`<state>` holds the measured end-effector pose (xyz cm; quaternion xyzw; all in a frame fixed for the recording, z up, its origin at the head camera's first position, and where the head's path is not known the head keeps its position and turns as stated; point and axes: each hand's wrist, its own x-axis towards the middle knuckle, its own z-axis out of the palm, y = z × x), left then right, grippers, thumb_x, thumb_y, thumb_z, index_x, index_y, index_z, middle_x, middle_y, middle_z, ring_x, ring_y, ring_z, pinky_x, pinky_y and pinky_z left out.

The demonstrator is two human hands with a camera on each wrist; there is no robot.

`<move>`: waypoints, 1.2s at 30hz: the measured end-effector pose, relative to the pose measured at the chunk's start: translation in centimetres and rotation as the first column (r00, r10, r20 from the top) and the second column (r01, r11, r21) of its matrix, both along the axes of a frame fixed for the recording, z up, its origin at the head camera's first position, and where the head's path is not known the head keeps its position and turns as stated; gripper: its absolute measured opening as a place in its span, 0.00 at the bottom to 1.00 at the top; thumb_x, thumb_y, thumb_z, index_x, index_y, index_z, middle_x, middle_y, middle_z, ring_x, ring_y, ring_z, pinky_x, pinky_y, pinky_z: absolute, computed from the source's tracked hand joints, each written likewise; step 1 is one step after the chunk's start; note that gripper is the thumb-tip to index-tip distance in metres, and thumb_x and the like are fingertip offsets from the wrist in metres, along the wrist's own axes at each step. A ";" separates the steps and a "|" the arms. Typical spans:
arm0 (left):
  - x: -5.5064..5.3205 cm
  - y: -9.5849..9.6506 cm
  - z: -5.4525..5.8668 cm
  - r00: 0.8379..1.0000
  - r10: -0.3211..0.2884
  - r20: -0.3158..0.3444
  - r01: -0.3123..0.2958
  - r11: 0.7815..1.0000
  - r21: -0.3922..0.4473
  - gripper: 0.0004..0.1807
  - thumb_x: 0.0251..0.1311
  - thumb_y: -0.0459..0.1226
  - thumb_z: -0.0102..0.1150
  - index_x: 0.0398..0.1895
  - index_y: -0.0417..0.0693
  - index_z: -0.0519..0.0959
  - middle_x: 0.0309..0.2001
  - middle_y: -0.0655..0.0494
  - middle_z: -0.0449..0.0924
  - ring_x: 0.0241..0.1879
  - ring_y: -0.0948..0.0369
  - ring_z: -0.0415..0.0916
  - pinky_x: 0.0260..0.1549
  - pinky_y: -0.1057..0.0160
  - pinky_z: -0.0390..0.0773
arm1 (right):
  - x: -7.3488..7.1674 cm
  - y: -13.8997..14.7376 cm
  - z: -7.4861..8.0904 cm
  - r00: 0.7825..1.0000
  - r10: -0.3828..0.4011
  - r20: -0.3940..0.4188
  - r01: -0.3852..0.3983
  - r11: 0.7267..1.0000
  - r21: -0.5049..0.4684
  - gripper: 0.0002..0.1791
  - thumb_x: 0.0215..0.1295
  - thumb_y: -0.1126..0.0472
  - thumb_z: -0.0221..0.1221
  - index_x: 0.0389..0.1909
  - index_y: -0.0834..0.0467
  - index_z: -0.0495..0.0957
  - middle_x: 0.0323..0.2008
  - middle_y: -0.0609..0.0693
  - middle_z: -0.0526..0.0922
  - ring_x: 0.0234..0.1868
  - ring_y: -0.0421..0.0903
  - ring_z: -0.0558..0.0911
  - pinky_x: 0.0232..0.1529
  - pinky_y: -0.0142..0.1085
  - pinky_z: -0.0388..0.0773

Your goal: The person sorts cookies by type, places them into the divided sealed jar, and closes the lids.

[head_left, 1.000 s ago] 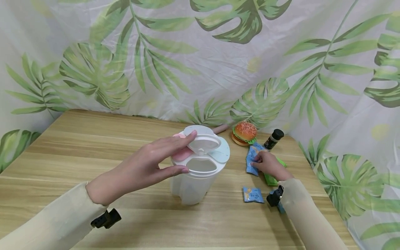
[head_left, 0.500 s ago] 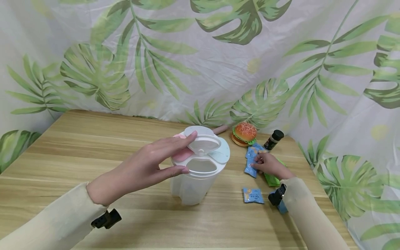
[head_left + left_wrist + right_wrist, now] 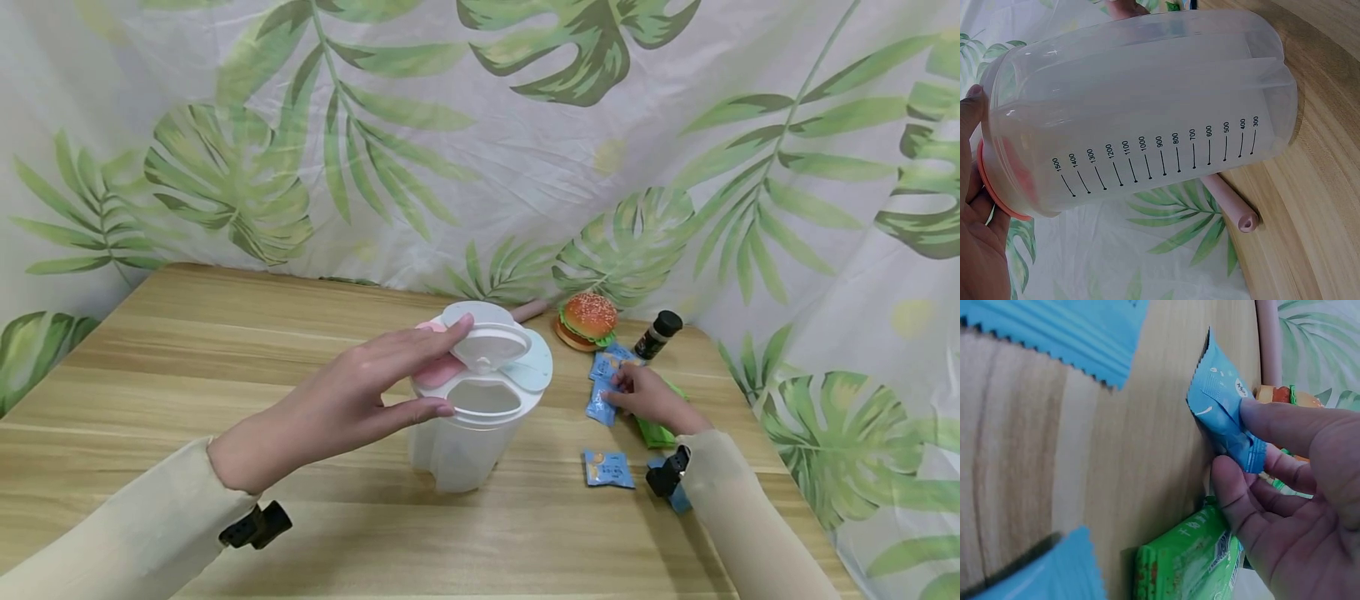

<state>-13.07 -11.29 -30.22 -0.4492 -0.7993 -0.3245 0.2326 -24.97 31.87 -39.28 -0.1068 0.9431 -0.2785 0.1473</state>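
A translucent plastic storage container stands upright on the wooden table, its top divided into pink, pale blue and white lids. One white lid flap is raised over an uncovered opening. My left hand grips the container's top, index finger against the raised flap and thumb at the rim of the opening. Measuring marks show along the clear wall in the left wrist view. To the right, my right hand pinches a small blue snack packet, which is close over the table.
Another blue packet lies nearer me, and one is partly under the right wrist. Behind the right hand lie more blue packaging, a toy hamburger and a black-capped bottle. A green packet lies beside that hand. A pink roll is behind the container.
The blue packet in my right hand has swung slightly toward me and left, with the right wrist drawn back a little. The left hand, flap and container stay put.
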 end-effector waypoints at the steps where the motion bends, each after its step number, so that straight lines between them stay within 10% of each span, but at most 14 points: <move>1: 0.0 0.0 0.0 1.000 -0.001 -0.002 0.001 1.000 0.001 0.48 0.57 0.42 0.78 0.80 0.49 0.66 0.64 0.53 0.84 0.67 0.54 0.79 0.77 0.59 0.71 | 0.0 0.0 0.0 1.000 0.003 -0.016 -0.003 1.000 0.005 0.12 0.74 0.61 0.64 0.45 0.68 0.76 0.37 0.56 0.80 0.34 0.44 0.78 0.33 0.33 0.81; 25: 0.0 0.0 -0.2 0.999 -0.018 -0.031 0.019 0.999 0.038 0.39 0.69 0.49 0.66 0.80 0.49 0.66 0.62 0.52 0.85 0.65 0.52 0.81 0.74 0.57 0.74 | 1.1 -0.5 0.7 0.984 -0.080 -0.157 0.040 0.969 -0.245 0.16 0.75 0.64 0.62 0.58 0.68 0.75 0.46 0.62 0.78 0.30 0.50 0.87 0.34 0.43 0.90; 36: -0.1 0.0 -0.1 0.999 -0.026 -0.018 0.027 0.999 0.042 0.40 0.67 0.46 0.69 0.79 0.49 0.67 0.63 0.51 0.84 0.66 0.51 0.80 0.74 0.55 0.75 | 3.0 -3.9 5.4 0.934 -0.084 -0.346 -0.102 0.869 -0.485 0.15 0.76 0.68 0.60 0.57 0.72 0.74 0.45 0.47 0.80 0.28 0.35 0.84 0.31 0.29 0.87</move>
